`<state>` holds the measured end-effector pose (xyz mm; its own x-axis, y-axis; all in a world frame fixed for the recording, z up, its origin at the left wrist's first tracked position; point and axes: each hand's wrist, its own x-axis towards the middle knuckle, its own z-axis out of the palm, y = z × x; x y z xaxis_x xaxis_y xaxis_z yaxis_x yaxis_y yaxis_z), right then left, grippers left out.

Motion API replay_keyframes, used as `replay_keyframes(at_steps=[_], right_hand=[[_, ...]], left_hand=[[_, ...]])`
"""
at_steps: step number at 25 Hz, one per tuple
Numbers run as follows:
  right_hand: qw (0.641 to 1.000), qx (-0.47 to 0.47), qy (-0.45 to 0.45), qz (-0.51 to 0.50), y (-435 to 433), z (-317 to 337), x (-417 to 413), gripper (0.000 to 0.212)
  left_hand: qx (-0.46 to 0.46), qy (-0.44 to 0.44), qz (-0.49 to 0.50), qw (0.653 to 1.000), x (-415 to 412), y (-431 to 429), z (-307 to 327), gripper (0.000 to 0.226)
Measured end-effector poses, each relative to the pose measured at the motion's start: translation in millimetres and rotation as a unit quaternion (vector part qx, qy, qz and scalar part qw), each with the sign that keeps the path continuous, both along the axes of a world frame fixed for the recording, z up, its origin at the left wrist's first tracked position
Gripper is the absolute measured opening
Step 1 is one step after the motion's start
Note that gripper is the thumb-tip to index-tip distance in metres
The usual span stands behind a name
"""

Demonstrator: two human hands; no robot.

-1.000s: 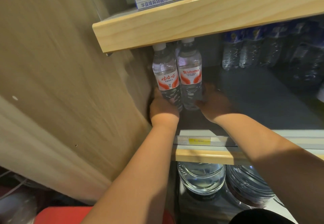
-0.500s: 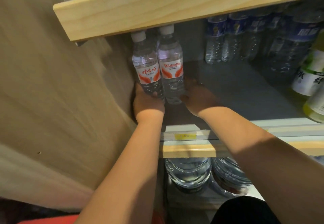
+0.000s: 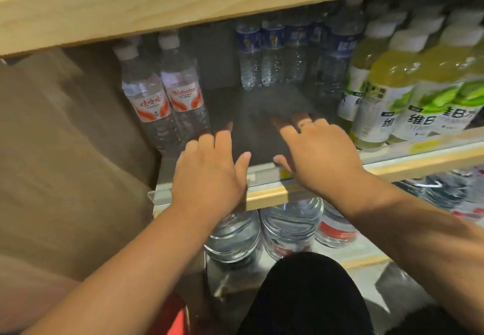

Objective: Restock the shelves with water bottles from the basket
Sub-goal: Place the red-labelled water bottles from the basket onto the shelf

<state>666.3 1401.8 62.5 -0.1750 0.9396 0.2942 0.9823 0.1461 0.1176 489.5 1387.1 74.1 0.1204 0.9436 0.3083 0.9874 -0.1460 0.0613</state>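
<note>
Both palm-down: left hand point(image 3: 209, 175), right hand point(image 3: 319, 154).

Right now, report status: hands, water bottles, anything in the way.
Both open, empty: left hand, right hand. Two red-label water bottles upright at left end of shelf, ungripped. At back, blue-label bottles; at right, green drinks; none between the hands.

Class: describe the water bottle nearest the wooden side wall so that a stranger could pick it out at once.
Start at the wooden side wall on the left of the middle shelf. Two red-labelled bottles stand there together; take the left bottle, next to the wall. Its label shows red Chinese characters, whereas its neighbour reads Wahaha in Latin letters.
</note>
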Motion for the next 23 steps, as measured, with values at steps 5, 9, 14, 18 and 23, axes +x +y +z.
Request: replay_keyframes(at_steps=[5,9,14,18,23], right_hand=[[0.998,0.036,0.005,-0.054,-70.6,-9.8,75.9,0.062],[0.987,0.009,-0.025,-0.158,-142.0,-23.6,151.7,0.064],[0.951,-0.035,-0.025,-0.307,-237.1,-41.7,235.8,0.066],[0.916,-0.066,-0.003,-0.396,-299.6,-76.8,274.7,0.067],[0.873,-0.103,0.051,-0.475,-364.1,-128.1,305.7,0.067]], left_hand=[[0.019,0.008,-0.207,0.978,50.0,-17.5,-15.8,0.062],[0.037,-0.028,-0.345,0.938,117.4,-40.1,-18.5,0.056],[0.018,-0.02,-0.455,0.89,223.7,-72.4,-25.3,0.056],[-0.012,0.02,-0.543,0.84,302.9,-111.8,-57.1,0.059],[-0.056,0.059,-0.624,0.777,382.1,-156.0,-112.6,0.062]])
